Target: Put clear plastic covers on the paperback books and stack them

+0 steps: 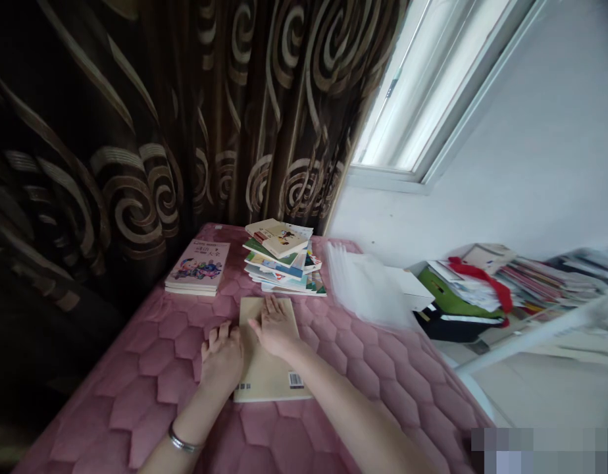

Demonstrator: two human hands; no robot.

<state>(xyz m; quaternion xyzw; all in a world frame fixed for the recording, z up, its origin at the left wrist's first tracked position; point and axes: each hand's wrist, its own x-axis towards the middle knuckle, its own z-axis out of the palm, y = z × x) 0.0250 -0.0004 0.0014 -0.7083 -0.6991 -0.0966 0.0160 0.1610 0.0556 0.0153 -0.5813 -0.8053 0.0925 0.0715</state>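
Press the flat, rectangular tan book (264,365) with the right hand (276,330), laid palm down near the far edge, fingers extended and grasping nothing. Guard the left edge with the left hand (222,355), likewise unclenched, with fingers slightly bent and apart, mostly over the pink fabric padded cover quilted in hexagons (141,395); impossible to tell how firmly. To do this well, probably best to spread the pressure evenly, stroke from the middle outward, and brace the left edge against sliding. Allow for the soft padding, likely to give under a hard push.

Closed, by the look of it, and lying flat, with straight edges and a plain tan face, probably the back: a small white barcode panel (295,380) near the near right corner, tiny dark marks (243,387) near the left one, too small to read. Partly hidden under the right hand.

Placed nearer than the uneven stack of mixed paper books (284,260) and the neat pile of pink-covered books with cartoon art (198,266), with translucent plastic sheets (366,286) farther to the right.
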